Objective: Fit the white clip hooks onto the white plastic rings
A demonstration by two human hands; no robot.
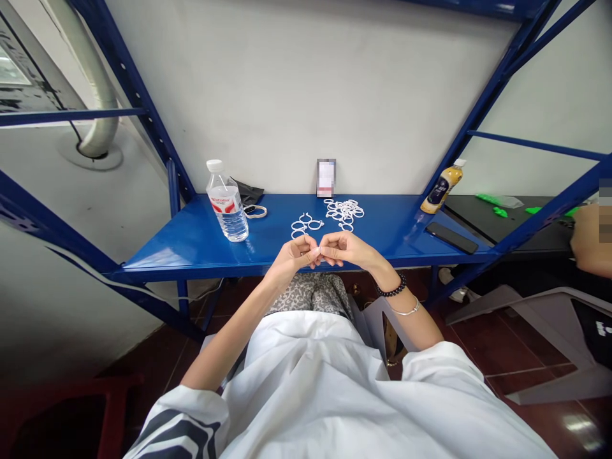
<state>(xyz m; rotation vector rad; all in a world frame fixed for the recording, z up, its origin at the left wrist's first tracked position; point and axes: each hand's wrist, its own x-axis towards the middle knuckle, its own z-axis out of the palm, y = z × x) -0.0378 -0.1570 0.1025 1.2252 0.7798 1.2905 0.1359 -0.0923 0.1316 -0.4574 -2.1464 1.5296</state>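
My left hand [297, 254] and my right hand [345, 247] meet fingertip to fingertip over the front edge of the blue table [268, 245]. Thumbs and forefingers of both are pinched together. A small whitish bit shows between them, but the fingers cover most of it, so its kind is unclear. Just beyond my left hand lie a few white rings with small tabs [308, 224], close together. Behind my right hand is a heap of similar white rings [348, 209], several of them overlapping.
A water bottle [227, 207] stands at the left, beside a pale band [258, 215] and a black pouch [248, 192]. A phone-like screen [326, 178] leans on the wall. At the right are a drink bottle [440, 190] and a dark phone [452, 237]. Another person's arm [590, 239] shows at far right.
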